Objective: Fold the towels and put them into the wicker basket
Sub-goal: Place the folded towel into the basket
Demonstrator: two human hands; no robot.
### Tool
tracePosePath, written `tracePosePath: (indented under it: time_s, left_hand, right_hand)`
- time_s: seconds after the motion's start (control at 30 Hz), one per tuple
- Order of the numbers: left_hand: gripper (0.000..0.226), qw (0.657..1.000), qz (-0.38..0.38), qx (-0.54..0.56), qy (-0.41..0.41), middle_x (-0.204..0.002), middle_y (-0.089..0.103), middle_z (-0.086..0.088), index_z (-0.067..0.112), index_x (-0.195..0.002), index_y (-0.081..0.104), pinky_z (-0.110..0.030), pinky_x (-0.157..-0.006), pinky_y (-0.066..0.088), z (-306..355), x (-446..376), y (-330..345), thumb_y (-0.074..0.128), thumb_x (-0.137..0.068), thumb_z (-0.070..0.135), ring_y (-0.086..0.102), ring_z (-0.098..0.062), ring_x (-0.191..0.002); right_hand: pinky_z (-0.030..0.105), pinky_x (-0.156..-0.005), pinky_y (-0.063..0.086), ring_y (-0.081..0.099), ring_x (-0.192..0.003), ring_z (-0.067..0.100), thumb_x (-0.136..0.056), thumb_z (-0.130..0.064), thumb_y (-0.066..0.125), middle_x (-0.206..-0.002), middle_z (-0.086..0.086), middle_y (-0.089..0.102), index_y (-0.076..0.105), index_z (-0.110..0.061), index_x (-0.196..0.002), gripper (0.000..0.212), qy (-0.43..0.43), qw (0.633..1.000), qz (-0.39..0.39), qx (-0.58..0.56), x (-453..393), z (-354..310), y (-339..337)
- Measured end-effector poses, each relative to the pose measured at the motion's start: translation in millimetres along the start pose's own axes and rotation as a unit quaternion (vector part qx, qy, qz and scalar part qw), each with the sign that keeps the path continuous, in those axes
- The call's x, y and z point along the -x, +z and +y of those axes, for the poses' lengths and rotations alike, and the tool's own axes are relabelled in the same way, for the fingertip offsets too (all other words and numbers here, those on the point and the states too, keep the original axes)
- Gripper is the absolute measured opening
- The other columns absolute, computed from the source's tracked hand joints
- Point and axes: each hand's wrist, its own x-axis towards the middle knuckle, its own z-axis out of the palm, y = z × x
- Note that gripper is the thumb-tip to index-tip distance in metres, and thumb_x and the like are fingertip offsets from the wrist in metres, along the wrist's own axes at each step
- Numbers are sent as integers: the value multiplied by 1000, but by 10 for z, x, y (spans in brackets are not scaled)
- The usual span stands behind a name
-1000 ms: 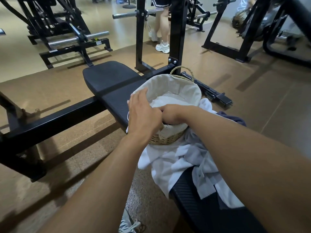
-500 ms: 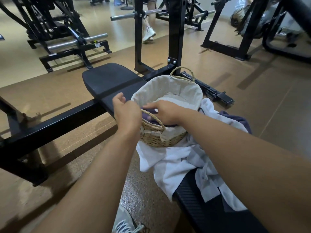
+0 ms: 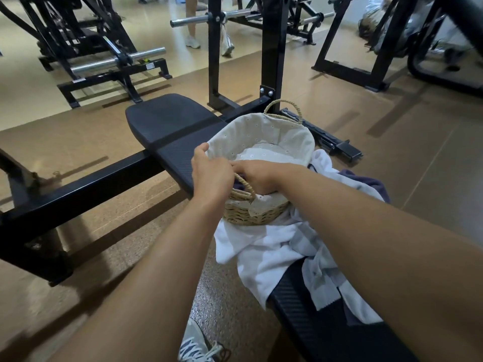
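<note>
Two hands at the wicker basket (image 3: pixel 257 214) on the bench (image 3: pixel 172 121): left hand (image 3: pixel 210 173) now pinches its liner rim, was flat 1 s ago; right hand (image 3: pixel 254 176) inside, grip can't tell. Purple towel looks tucked in; unfolded towels (image 3: pixel 264 254) beside basket, w/ more folding left.

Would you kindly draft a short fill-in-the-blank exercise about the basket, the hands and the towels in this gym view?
1. The wicker basket stands on a black padded ____.
2. The basket is lined with ____ fabric.
3. The left hand holds the basket's ____ at its near left side, while the right hand reaches inside.
4. The unfolded white towels lie in a heap on the side of the basket ____ to the camera.

Missing words: bench; white; rim; nearer
</note>
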Motion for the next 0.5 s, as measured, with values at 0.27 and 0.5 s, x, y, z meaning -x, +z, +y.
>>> tracePosePath:
  time_s: [0.27,0.5]
  left_hand:
    - [49,971,68,-72,217,-163,26,0,25,-145,41,-46,-126,10,77,205,66,50,-96,22,8,-20,-155]
    - [35,875,-113,-143,448,-146,49,-1,16,-127,59,-35,-121,25,-14,929,560,59,-92,19,35,-17,-143]
  right_hand:
    - [23,-102,35,51,-127,15,-94,-23,68,-141,-5,56,60,-35,-135,44,67,953,297,-7,917,173,-592]
    - [25,-95,48,57,-105,1,-91,-16,70,-111,-21,58,68,-28,-124,35,136,924,357,-24,2370,609,177]
